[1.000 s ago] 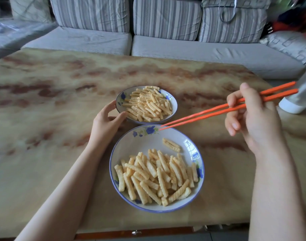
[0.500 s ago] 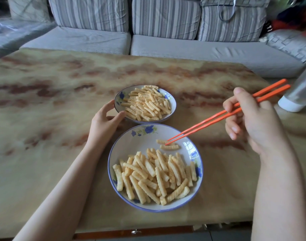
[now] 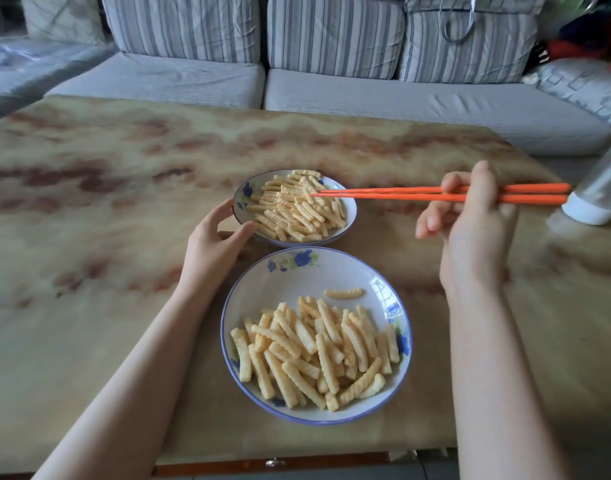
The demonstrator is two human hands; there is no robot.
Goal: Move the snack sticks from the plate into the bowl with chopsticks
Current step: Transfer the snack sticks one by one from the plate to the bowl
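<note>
Right grip [image 3: 470, 230] is pinched around the orange chopsticks [image 3: 383, 194], thumb up on top and fingers curled under. They're held about a third of the way in from their back ends and lie pretty much flat. The tips run out from that grip across to the bowl [image 3: 352, 206], nearly touching each other, right in the heap of sticks [image 3: 297, 216] sitting there. Honestly can't tell if they've got one clamped or are just poking the pile. Left grip [image 3: 214, 244] is wrapped on the bowl's rim on the side away from the chopstick hand, forefinger up along the edge and thumb hooked on the nearer edge. The plate [image 3: 297, 275] is just below both grips, back toward the wrists, between the two forearms and almost touching the bowl. Most of the snack sticks [image 3: 314, 351] are piled on the half closest to the person. One loose stick [image 3: 344, 293] lies on its own on the bare part nearer the grips. It's all on a marbled tan table [image 3: 89, 237]. Just past the chopsticks' back ends, beyond the right grip, stands a greyish container with a white base [image 3: 595, 206]. A striped sofa [image 3: 332, 98] is behind the table.
</note>
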